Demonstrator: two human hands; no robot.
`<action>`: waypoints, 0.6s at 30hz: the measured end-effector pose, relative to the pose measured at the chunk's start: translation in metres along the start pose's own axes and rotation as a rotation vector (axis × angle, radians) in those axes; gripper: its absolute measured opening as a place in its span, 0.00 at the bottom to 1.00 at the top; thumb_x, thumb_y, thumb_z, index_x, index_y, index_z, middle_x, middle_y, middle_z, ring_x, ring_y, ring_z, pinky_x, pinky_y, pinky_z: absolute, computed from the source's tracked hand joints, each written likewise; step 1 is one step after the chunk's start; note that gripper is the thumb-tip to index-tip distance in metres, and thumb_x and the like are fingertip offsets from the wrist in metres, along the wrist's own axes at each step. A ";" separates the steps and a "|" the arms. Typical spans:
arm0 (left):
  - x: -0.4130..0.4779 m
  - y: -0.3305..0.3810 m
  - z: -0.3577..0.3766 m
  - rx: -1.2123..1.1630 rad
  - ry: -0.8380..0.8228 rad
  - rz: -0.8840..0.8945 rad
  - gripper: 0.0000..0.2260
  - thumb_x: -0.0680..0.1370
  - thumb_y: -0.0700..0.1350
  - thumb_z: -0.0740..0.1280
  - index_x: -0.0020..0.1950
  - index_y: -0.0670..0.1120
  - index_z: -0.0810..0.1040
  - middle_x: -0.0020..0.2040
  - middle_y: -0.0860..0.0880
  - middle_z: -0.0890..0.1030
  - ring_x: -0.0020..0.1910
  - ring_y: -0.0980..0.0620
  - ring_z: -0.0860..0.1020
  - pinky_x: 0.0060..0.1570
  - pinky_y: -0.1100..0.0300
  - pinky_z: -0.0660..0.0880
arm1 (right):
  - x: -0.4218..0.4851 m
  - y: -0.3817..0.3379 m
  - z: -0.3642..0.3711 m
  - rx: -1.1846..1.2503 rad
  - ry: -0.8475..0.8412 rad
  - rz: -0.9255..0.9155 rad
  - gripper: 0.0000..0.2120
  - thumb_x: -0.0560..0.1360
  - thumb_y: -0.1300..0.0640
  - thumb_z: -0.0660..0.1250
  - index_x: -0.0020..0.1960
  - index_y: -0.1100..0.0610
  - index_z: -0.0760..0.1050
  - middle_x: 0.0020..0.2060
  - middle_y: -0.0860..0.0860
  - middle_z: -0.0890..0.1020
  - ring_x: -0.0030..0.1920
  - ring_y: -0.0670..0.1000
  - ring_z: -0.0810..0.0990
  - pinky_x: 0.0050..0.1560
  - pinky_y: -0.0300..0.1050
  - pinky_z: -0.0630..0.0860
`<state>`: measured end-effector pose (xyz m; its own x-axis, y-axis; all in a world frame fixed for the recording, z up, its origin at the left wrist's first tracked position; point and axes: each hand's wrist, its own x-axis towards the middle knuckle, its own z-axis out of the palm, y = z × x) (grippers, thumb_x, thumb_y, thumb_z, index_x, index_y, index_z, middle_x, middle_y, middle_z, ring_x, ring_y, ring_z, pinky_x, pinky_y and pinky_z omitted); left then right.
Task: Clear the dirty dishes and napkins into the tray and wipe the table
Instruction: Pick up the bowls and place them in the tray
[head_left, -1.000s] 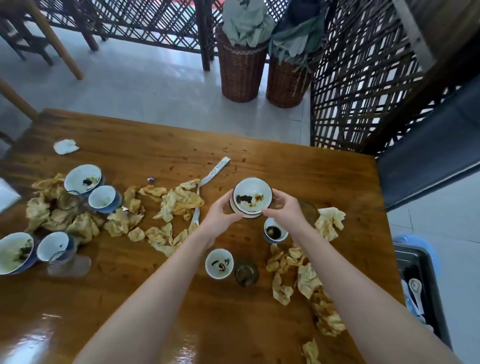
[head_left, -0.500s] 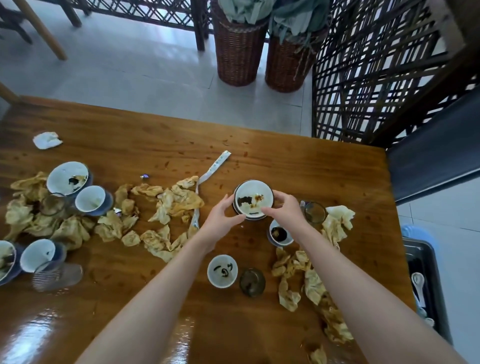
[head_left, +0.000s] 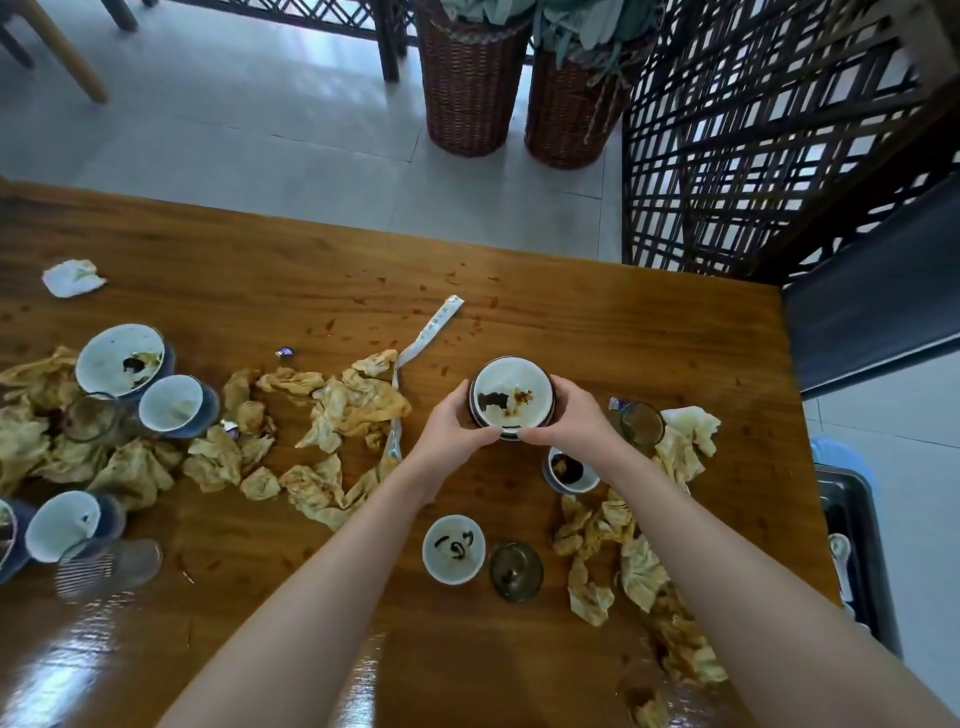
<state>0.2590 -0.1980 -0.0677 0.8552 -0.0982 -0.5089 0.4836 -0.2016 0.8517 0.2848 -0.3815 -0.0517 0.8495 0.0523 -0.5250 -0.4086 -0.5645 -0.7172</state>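
A stained white bowl (head_left: 511, 397) with a dark outside is held over the wooden table (head_left: 597, 322). My left hand (head_left: 454, 428) grips its left side and my right hand (head_left: 569, 423) grips its right side. Just below them stand a small dirty cup (head_left: 569, 470), a white cup with dark streaks (head_left: 453, 548) and a small glass (head_left: 516, 570). Another glass (head_left: 641, 422) stands to the right. Crumpled yellowed napkins lie in a heap left of centre (head_left: 353, 405) and along the right side (head_left: 639, 566). The dark tray (head_left: 857, 545) sits off the table's right edge with spoons in it.
At the far left stand several more dirty bowls (head_left: 122, 358) and cups (head_left: 174, 402) among napkins, plus an overturned glass (head_left: 106, 566). A white tissue (head_left: 72, 278) and a paper chopstick sleeve (head_left: 434, 327) lie further back. Two wicker baskets (head_left: 470, 88) and a lattice screen (head_left: 753, 140) stand beyond.
Both hands keep their grip on the bowl. The head camera has tipped downward and a little left, so the table sits lower in view.
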 end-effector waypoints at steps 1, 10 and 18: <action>-0.001 0.001 -0.001 -0.006 0.001 0.000 0.31 0.72 0.39 0.73 0.71 0.57 0.66 0.51 0.73 0.72 0.49 0.82 0.69 0.40 0.82 0.68 | -0.001 -0.001 0.000 0.006 0.015 -0.013 0.40 0.63 0.58 0.80 0.71 0.53 0.65 0.54 0.39 0.73 0.53 0.40 0.70 0.46 0.29 0.68; -0.014 0.022 -0.010 0.010 -0.028 0.095 0.35 0.71 0.37 0.75 0.72 0.59 0.65 0.57 0.70 0.72 0.58 0.73 0.71 0.47 0.78 0.71 | -0.023 -0.014 -0.010 0.042 0.102 -0.072 0.47 0.62 0.56 0.81 0.74 0.52 0.60 0.58 0.41 0.68 0.60 0.41 0.66 0.56 0.37 0.65; -0.031 0.049 0.010 0.070 -0.093 0.137 0.40 0.71 0.39 0.76 0.77 0.51 0.59 0.74 0.52 0.67 0.73 0.54 0.63 0.70 0.55 0.60 | -0.069 -0.002 -0.025 0.140 0.257 -0.078 0.45 0.62 0.58 0.81 0.72 0.49 0.61 0.57 0.42 0.69 0.60 0.42 0.66 0.51 0.31 0.66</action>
<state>0.2542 -0.2147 -0.0111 0.8900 -0.2182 -0.4003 0.3463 -0.2473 0.9049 0.2352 -0.4046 -0.0022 0.9295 -0.1293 -0.3453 -0.3655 -0.4472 -0.8163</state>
